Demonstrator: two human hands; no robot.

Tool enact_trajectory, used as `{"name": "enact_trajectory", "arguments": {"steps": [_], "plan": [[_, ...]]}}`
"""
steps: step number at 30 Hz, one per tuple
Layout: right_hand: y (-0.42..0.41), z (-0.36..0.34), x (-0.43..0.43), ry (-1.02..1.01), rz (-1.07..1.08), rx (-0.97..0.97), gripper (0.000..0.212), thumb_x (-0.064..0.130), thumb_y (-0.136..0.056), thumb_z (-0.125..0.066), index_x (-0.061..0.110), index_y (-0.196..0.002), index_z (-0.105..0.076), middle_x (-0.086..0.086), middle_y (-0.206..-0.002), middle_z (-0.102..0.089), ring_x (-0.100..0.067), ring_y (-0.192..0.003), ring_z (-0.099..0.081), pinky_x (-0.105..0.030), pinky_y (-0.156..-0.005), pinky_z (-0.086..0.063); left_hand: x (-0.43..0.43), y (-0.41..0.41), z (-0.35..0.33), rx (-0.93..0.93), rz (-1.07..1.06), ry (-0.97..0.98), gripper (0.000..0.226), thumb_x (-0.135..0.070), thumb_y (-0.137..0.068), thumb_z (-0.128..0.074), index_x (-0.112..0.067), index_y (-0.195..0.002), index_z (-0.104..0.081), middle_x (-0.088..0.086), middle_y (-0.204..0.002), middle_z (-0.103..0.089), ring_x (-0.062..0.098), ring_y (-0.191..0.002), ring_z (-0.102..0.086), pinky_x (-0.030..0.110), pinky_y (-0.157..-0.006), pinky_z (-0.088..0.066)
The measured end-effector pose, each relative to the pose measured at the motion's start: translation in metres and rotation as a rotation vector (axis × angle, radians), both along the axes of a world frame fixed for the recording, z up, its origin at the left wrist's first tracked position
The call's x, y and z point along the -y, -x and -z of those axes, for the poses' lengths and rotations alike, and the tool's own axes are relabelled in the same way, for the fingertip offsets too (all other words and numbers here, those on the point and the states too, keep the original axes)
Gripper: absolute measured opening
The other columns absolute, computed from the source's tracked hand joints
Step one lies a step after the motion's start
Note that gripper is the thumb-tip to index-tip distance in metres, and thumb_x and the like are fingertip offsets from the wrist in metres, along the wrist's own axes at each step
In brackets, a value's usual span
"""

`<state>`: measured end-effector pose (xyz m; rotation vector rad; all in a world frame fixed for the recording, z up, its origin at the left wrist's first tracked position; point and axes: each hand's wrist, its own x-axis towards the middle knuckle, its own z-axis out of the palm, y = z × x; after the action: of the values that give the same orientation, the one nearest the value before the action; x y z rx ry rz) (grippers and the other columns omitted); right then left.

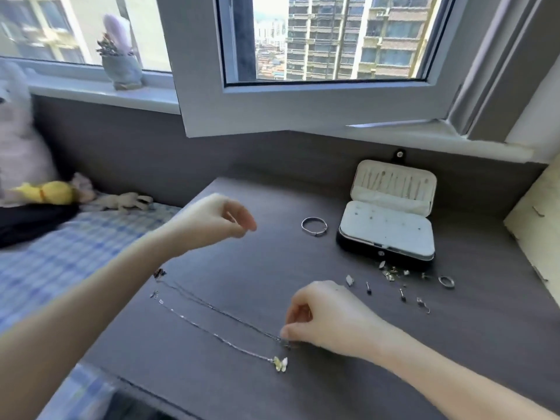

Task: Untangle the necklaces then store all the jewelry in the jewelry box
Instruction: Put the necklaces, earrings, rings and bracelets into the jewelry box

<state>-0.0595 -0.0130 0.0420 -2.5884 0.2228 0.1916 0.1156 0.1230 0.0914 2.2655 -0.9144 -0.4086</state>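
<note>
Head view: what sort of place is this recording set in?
Probably a bedroom in a high-rise flat: a dark desk stands beside a checked bed with plush toys, under a window facing apartment towers.

dark grey desk (212, 389) under open window (194, 86); daylight, tower blocks (348, 37) outside; blue checked bed (60, 253) left.

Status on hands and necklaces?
Left hand raised, apparently empty; right hand pinches darker necklace end. Butterfly necklace lies alongside, untouched. Jewelry box open, nothing blocking.
</note>
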Motion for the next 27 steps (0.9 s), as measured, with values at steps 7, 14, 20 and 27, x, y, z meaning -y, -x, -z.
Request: {"name": "enact_trajectory", "arguments": {"steps": [7,14,20,27], "plan": [[0.013,0.006,-0.011,0.007,0.009,0.0,0.007,0.027,-0.083,-0.067,0.023,-0.077,-0.066,0.016,-0.07,-0.051,-0.006,-0.077,-0.053,-0.018,-0.069,-0.043,-0.029,0.035,0.02,-0.003,0.108,-0.086,0.017,-0.006,-0.082,-0.062,-0.019,-0.084,-0.072,-0.006,-0.077,-0.064,-0.004,-0.058,-0.051,0.008,-0.055,-0.036],[0.018,0.013,-0.006,-0.073,0.058,0.016,0.019,0.027,-0.087,-0.063,0.027,-0.069,-0.056,0.013,-0.073,-0.055,-0.003,-0.073,-0.05,-0.018,-0.07,-0.041,-0.011,0.059,0.042,-0.028,0.355,-0.116,0.017,-0.015,-0.082,-0.065,-0.031,-0.082,-0.069,-0.016,-0.085,-0.065,0.003,-0.085,-0.058,0.015,-0.072,-0.041],[0.025,-0.001,0.009,-0.418,0.147,0.029,0.018,0.015,-0.088,-0.064,0.021,-0.071,-0.06,0.008,-0.064,-0.059,-0.002,-0.058,-0.052,-0.012,-0.056,-0.039,0.004,0.071,0.056,-0.176,0.447,-0.119,0.009,-0.019,-0.088,-0.065,-0.025,-0.092,-0.071,-0.008,-0.085,-0.068,0.0,-0.075,-0.059,0.012,-0.07,-0.044],[0.03,-0.016,0.024,-0.691,0.145,0.06,0.012,-0.004,-0.085,-0.063,0.006,-0.08,-0.058,-0.011,-0.073,-0.064,-0.012,-0.06,-0.057,-0.019,-0.058,-0.047,0.011,0.074,0.051,-0.483,0.454,0.006,0.011,-0.012,-0.091,-0.06,-0.011,-0.092,-0.071,-0.007,-0.08,-0.069,0.001,-0.073,-0.056,0.013,-0.071,-0.043]]}}
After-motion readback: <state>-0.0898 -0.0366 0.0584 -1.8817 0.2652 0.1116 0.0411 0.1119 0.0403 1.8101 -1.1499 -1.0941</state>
